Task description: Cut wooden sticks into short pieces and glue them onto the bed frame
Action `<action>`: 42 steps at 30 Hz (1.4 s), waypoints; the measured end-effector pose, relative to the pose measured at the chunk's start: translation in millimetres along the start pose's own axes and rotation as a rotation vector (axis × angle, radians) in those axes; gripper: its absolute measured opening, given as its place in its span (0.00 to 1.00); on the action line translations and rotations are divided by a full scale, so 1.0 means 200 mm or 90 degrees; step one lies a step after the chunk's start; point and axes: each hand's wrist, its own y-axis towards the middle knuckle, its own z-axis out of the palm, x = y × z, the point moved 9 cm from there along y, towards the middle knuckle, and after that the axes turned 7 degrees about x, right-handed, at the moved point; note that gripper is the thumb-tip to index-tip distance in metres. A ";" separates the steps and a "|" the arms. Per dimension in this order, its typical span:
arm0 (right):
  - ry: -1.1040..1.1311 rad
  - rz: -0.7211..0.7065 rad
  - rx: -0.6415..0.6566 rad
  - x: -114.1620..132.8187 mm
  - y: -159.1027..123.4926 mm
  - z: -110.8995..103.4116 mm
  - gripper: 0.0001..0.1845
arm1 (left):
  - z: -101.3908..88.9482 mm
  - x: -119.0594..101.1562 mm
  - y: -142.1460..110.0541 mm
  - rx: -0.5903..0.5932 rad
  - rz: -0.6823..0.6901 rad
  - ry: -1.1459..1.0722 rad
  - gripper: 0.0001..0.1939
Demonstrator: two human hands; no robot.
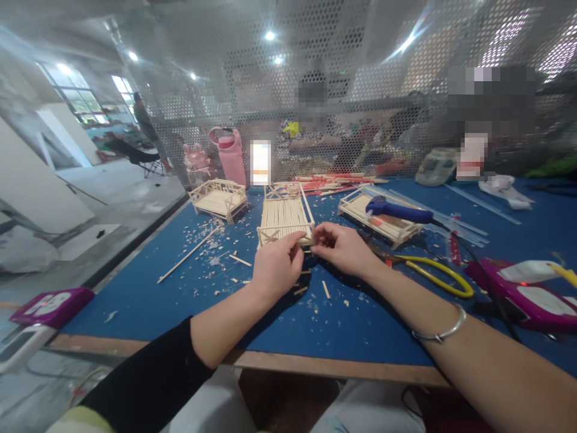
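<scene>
A miniature bed made of wooden sticks (286, 213) stands in front of me, with a slatted base and low rails. My left hand (276, 264) is closed at its near end, index finger and thumb by the right front corner. From the other side, my right hand (343, 248) pinches at that same corner post. Any small piece between the fingertips is hidden. Similar stick models stand to the left (219, 201) and right (378, 216). Across the right one lies a blue hot glue gun (399, 210), its cord trailing right.
Yellow-handled pliers (439, 276) lie right of my hand, near a purple device (527, 294). Clear glue sticks (433, 210) and red-tipped sticks (333, 180) lie behind. Offcuts and a long stick (189, 255) litter the blue tabletop (180, 313). A pink bottle (231, 157) stands by the perforated screen (252, 78).
</scene>
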 end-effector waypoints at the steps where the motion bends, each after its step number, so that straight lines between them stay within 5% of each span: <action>1: 0.000 0.002 -0.001 0.00 0.00 0.00 0.06 | -0.02 -0.02 -0.01 -0.016 0.025 0.008 0.14; 5: -0.010 0.017 -0.037 -0.03 0.00 -0.03 0.09 | -0.20 -0.06 -0.04 -0.122 0.107 -0.050 0.11; 10: -0.030 0.039 -0.112 -0.05 -0.01 -0.09 0.04 | -0.44 0.16 0.08 -0.285 0.041 -0.241 0.12; 13: -0.057 0.054 -0.135 -0.05 -0.01 -0.13 0.09 | -0.44 0.31 0.17 -0.283 -0.005 -0.269 0.12; 18: -0.101 0.081 -0.155 -0.01 -0.05 -0.23 0.20 | -0.31 0.54 0.15 -0.218 -0.119 -0.313 0.10; 21: -0.128 0.032 -0.086 0.08 -0.07 -0.21 0.21 | -0.28 0.60 0.12 -0.214 -0.165 -0.352 0.10; 25: -0.150 -0.183 0.143 0.27 -0.12 -0.01 0.08 | -0.29 0.59 0.12 -0.215 -0.164 -0.358 0.10; 28: -0.159 -0.279 0.181 0.30 -0.14 0.05 0.10 | -0.30 0.54 0.12 -0.204 -0.135 -0.344 0.10; 35: -0.163 -0.234 0.244 0.23 -0.13 0.10 0.13 | -0.32 0.49 0.10 -0.208 -0.087 -0.318 0.10; 42: -0.468 -0.136 0.234 0.19 -0.14 0.24 0.09 | -0.32 0.39 0.09 -0.193 -0.041 -0.265 0.10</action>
